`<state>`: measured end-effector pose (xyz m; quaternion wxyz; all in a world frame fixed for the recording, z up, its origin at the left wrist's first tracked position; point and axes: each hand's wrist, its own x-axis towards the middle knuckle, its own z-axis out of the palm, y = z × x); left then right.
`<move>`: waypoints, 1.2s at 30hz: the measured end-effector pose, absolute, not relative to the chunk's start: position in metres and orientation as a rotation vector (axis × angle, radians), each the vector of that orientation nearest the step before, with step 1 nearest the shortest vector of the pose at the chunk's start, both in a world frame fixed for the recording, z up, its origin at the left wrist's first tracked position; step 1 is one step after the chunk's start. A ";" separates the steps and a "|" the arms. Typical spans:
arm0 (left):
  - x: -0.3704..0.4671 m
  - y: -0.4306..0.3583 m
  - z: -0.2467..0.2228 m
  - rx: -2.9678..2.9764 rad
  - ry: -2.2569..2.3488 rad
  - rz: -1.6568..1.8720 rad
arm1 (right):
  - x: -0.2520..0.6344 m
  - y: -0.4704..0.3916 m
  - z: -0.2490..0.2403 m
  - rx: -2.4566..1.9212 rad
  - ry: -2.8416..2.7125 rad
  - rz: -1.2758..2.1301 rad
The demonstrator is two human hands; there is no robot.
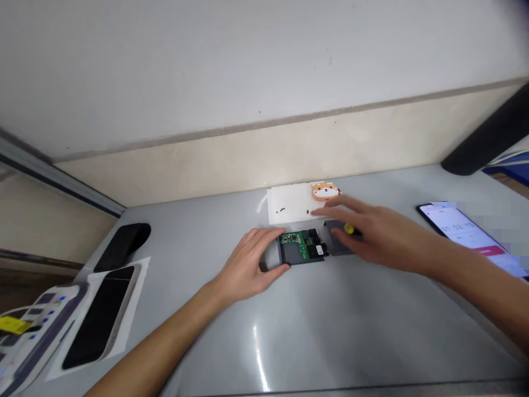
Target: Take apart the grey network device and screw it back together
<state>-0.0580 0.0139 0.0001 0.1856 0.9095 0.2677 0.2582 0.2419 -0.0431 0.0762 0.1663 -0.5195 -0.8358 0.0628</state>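
Observation:
My left hand (252, 264) grips the left end of a shallow dark casing (297, 258), thumb along the near edge and fingers along the far one. Inside it lies a green circuit board (295, 238) with black connectors on its right side. My right hand (372, 234) is over a dark cover piece (336, 242), index finger stretched toward small dark screws (307, 212) on white paper (285, 198). Between its thumb and fingers shows a yellow-ended black tool (349, 227), apparently held in the palm. The rest of that tool is hidden.
An orange-and-white animal-faced case (325, 191) rests on the paper, with more tiny screws (281, 209) to its left. A lit phone (471, 237) lies at right. At left are a dark phone (101, 317), a black object (119, 245) and a power strip (41, 331). A wall (248, 157) bounds the back.

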 end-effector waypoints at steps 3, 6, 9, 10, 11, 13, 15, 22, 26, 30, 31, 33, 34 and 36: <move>-0.056 0.011 0.003 2.645 0.744 0.752 | 0.240 -0.047 0.110 -1.532 -1.888 0.163; -0.049 0.007 0.005 2.727 0.752 0.829 | 0.240 -0.046 0.137 -1.449 -1.490 0.194; -0.037 0.003 0.007 2.790 0.707 0.848 | 0.244 -0.041 0.142 -1.449 -1.296 0.258; -0.033 0.002 0.008 2.809 0.689 0.829 | 0.246 -0.040 0.139 -1.508 -1.242 0.290; -0.029 0.001 0.008 2.826 0.678 0.799 | 0.248 -0.038 0.134 -1.567 -1.183 0.323; -0.020 0.001 0.010 2.850 0.674 0.734 | 0.252 -0.038 0.122 -1.662 -1.078 0.414; -0.013 0.002 0.010 2.852 0.680 0.712 | 0.253 -0.040 0.110 -1.685 -0.964 0.484; -0.001 0.004 0.001 2.690 0.648 0.806 | 0.253 -0.042 0.075 -1.649 -0.704 0.676; -0.004 0.005 -0.001 2.643 0.659 0.772 | 0.257 -0.043 0.064 -1.537 -0.714 0.656; -0.006 0.005 -0.001 2.669 0.677 0.787 | 0.262 -0.045 0.053 -1.506 -0.960 0.620; -0.005 0.005 -0.001 2.670 0.683 0.784 | 0.263 -0.045 0.049 -1.516 -1.028 0.599; -0.005 0.004 -0.001 2.667 0.687 0.764 | 0.263 -0.044 0.042 -1.547 -1.113 0.564; -0.005 0.004 -0.001 2.664 0.685 0.751 | 0.263 -0.044 0.039 -1.563 -1.130 0.548; -0.005 0.005 -0.001 2.660 0.679 0.738 | 0.262 -0.044 0.035 -1.584 -1.136 0.515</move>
